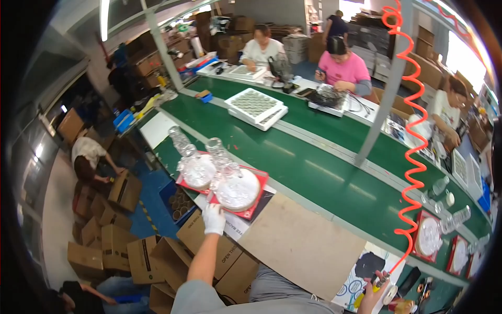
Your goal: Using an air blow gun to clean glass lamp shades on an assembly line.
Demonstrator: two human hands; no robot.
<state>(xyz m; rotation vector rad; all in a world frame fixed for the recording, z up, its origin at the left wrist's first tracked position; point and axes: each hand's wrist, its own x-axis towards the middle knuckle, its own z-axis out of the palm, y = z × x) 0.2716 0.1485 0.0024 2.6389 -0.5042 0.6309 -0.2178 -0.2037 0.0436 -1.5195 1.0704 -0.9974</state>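
Note:
My left hand (213, 220), in a white glove, has its fingers closed at the near left corner of a red tray (251, 211). On this tray rests a round white piece wrapped in clear plastic (238, 189), with a clear bottle-shaped part (217, 152) behind it. A second wrapped round white piece (198, 171) lies just to the left, with another clear bottle-shaped part (180, 140) beyond. At the lower right, my bare right hand (372, 295) is wrapped round a yellow air gun (361, 299). An orange coiled hose (413, 178) runs down to it.
A brown cardboard sheet (300, 240) lies before me on the bench edge. Beyond runs a green conveyor (314, 152) carrying stacked white trays (255, 107). A metal post (384, 94) rises from its middle. More red trays (428, 235) stand right; open cartons (172, 261) crowd the left. Co-workers sit opposite.

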